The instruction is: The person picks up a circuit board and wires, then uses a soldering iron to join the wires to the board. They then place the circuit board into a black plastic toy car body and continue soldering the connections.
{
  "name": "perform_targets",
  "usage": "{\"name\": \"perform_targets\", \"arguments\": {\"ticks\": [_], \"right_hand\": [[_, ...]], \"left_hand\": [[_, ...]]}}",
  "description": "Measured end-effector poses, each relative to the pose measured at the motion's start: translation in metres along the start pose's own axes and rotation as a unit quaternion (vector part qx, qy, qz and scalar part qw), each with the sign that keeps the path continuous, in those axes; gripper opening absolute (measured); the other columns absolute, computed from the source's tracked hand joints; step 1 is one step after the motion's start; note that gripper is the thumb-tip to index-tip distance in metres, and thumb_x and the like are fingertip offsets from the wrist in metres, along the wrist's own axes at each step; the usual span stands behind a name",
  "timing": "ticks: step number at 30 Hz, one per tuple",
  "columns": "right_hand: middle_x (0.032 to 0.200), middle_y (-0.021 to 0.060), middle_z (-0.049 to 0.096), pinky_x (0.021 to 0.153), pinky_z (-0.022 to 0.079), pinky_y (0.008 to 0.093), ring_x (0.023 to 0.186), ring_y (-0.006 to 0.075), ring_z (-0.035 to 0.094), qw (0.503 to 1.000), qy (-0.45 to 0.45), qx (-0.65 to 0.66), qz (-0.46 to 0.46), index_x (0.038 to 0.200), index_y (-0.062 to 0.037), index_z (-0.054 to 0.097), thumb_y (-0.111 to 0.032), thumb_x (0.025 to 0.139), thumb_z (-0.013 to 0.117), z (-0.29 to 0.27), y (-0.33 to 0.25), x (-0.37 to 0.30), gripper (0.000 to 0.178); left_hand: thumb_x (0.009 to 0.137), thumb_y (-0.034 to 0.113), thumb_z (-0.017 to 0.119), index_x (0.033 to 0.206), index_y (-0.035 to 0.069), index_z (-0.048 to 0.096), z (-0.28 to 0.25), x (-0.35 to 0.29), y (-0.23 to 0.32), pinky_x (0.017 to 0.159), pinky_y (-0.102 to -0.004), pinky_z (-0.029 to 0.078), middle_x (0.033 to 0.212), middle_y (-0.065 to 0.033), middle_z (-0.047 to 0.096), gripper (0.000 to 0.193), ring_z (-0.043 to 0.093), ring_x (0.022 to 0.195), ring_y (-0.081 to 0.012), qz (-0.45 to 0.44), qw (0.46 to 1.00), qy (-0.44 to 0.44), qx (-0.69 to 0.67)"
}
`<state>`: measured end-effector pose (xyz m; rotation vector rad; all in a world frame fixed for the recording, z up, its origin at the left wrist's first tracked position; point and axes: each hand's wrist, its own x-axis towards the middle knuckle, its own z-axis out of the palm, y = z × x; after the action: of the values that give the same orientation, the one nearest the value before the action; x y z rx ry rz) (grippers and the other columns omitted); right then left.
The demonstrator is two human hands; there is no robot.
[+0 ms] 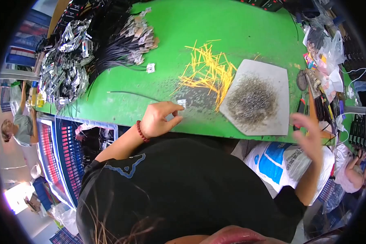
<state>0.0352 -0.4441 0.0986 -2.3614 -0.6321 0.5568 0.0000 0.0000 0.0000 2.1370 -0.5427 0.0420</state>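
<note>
My left hand [160, 118], with a red bead bracelet at its wrist, rests at the near edge of the green table. Its thumb and forefinger are apart in a curve. Just beyond it lies a thin black cable [130, 94], partly hidden by the hand. A small white tag-like end piece [181, 103] is close to the forefinger's tip. At the table's right edge is my right hand [309, 136], blurred, with fingers spread and nothing seen in them. A red-and-black handled tool [300, 106] lies just beyond it.
Yellow thin strips [209, 69] lie in a loose pile mid-table. Beside them, a grey sheet [280, 81] carries many tiny dark bits. Bundled black cables [118, 55] and silvery packets [65, 67] heap at the left. A white sack [286, 162] stands below the right edge. Two other people are farther off.
</note>
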Motion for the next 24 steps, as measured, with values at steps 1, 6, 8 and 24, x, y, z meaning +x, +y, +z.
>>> {"name": "perform_targets", "arguments": {"ticks": [1, 6, 8, 24], "right_hand": [[0.125, 0.0158, 0.063, 0.094, 0.051, 0.0418, 0.112, 0.0282, 0.063, 1.000, -0.001, -0.012, 0.001, 0.131, -0.0072, 0.058, -0.014, 0.079, 0.071, -0.006, -0.003, 0.002, 0.054], [0.123, 0.0175, 0.063, 0.097, 0.048, 0.0386, 0.112, 0.0360, 0.061, 0.983, 0.132, -0.073, -0.101, 0.122, -0.0022, 0.061, -0.008, 0.080, 0.071, 0.145, -0.081, 0.075, 0.044], [0.126, 0.0160, 0.063, 0.098, 0.048, 0.0390, 0.113, 0.0352, 0.060, 0.976, 0.191, -0.045, -0.098, 0.121, -0.0022, 0.061, -0.008, 0.081, 0.070, 0.168, -0.088, 0.101, 0.041], [0.098, 0.0092, 0.065, 0.081, 0.051, 0.0399, 0.093, 0.0285, 0.062, 0.946, 0.267, -0.099, -0.151, 0.099, -0.0071, 0.071, -0.012, 0.073, 0.076, 0.234, -0.097, 0.156, 0.027]], "left_hand": [[0.077, 0.009, 0.075, 0.105, 0.007, 0.069, 0.005, 0.000, -0.003, 0.063, -0.0361, 0.053, 0.079, -0.0099, 0.068, 0.029, 0.067, 0.071, -0.0249, 0.006, 1.000, -0.002, 0.027], [0.075, 0.006, 0.075, 0.098, 0.006, 0.070, -0.046, -0.083, -0.023, 0.057, -0.0336, 0.052, 0.077, -0.0085, 0.067, 0.023, 0.065, 0.066, -0.0237, -0.011, 0.998, 0.022, 0.065], [0.075, 0.006, 0.075, 0.096, 0.006, 0.071, -0.049, -0.104, -0.033, 0.055, -0.0323, 0.052, 0.076, -0.0085, 0.067, 0.021, 0.065, 0.064, -0.0231, -0.016, 0.997, 0.045, 0.068], [0.074, 0.007, 0.076, 0.099, 0.004, 0.069, -0.086, -0.083, -0.064, 0.073, -0.0383, 0.054, 0.087, -0.0127, 0.067, 0.026, 0.065, 0.083, -0.0296, 0.028, 0.984, 0.094, 0.147]]}}
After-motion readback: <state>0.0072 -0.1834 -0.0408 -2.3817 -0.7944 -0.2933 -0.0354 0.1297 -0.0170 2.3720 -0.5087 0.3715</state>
